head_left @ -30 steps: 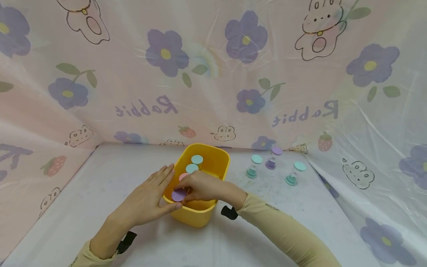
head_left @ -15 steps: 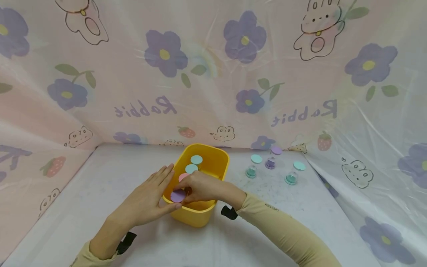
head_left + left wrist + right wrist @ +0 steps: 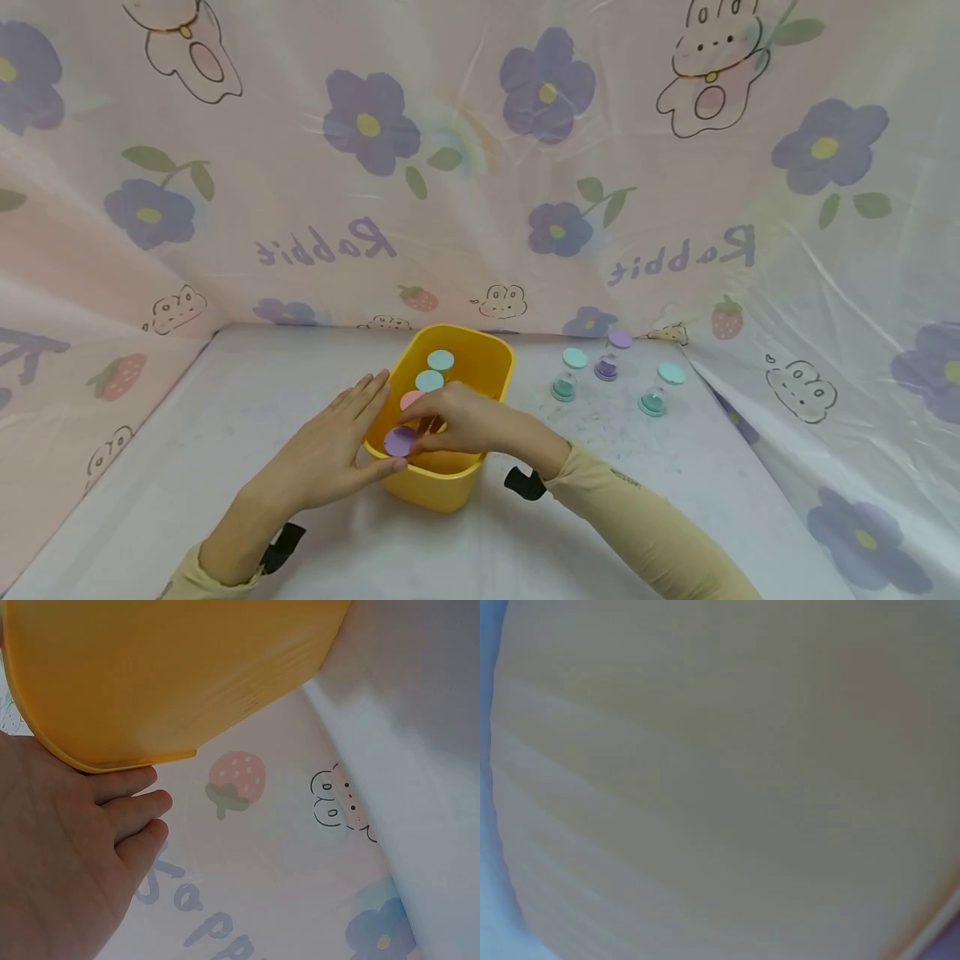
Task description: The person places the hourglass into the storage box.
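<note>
A yellow plastic bin (image 3: 435,487) stands on the white table, holding several small sand timers in a row along its left side. Their tops show: two mint sand timers (image 3: 440,360), a pink sand timer (image 3: 410,401) and a purple sand timer (image 3: 401,442) nearest the front. My right hand (image 3: 459,421) reaches into the bin, thumb and forefinger spread apart at the purple top's edge. My left hand (image 3: 322,450) lies with straight fingers against the bin's left rim, thumb at the front corner. In the left wrist view its fingers touch the outer wall.
Right of the bin stand two more mint sand timers (image 3: 564,387) and a purple-topped one (image 3: 607,367), all upright. A patterned curtain (image 3: 450,208) closes off the back and sides. A sleeve (image 3: 705,787) fills the right wrist view.
My right hand's thumb and forefinger have loosened from the purple sand timer, and the right forearm has shifted slightly right. The left hand stays against the bin.
</note>
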{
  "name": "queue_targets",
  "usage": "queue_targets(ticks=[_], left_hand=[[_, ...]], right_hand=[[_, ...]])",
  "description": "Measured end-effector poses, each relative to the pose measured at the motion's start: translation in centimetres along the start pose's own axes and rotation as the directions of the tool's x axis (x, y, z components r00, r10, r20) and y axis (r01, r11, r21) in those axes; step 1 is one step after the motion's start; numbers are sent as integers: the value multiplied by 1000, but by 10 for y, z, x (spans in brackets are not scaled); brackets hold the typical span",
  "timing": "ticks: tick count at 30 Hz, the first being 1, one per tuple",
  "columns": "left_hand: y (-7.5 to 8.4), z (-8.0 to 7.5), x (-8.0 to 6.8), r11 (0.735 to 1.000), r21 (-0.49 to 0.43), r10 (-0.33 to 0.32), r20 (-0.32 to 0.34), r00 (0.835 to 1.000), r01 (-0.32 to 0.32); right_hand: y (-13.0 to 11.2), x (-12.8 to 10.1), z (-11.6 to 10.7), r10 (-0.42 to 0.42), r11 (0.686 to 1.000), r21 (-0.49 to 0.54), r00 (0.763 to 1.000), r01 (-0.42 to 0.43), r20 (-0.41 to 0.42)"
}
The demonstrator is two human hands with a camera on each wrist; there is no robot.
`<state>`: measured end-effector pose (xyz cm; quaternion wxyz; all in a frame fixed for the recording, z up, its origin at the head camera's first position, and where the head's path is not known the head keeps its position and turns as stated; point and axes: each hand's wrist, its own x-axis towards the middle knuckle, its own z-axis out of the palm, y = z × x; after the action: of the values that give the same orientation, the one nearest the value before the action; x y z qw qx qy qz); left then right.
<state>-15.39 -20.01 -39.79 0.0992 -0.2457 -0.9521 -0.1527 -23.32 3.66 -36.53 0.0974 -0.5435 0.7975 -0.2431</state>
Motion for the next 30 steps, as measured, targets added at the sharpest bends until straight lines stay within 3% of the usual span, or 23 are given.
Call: queue_targets(ticks=[4,8,14,17,22,30], left_hand=[[0,1,0,1000,2,0,-1,1000,0],[0,1,0,1000,1,-5,5,1000,5],[1,0,1,1000,-8,-7,-2,1000,7],[1,0,2,1000,-5,-5,-3,1000,5],[1,0,1,1000,-3,-12,7,1000,12],[2,0,1,1000,-13,-26,18,1000,26]], right_hand=[[1,-8,-1,-38,998,41,995,42,-92],[2,-16,-3,-103,992,54,976,116,-194],[3,-26,-9,-131,987,43,931,154,-340],[5,-31,-12,-131,986,38,897,162,-423],[14,-41,-16,-114,982,54,799,180,-591],[33,-60,-26,8,987,105,603,125,-798]])
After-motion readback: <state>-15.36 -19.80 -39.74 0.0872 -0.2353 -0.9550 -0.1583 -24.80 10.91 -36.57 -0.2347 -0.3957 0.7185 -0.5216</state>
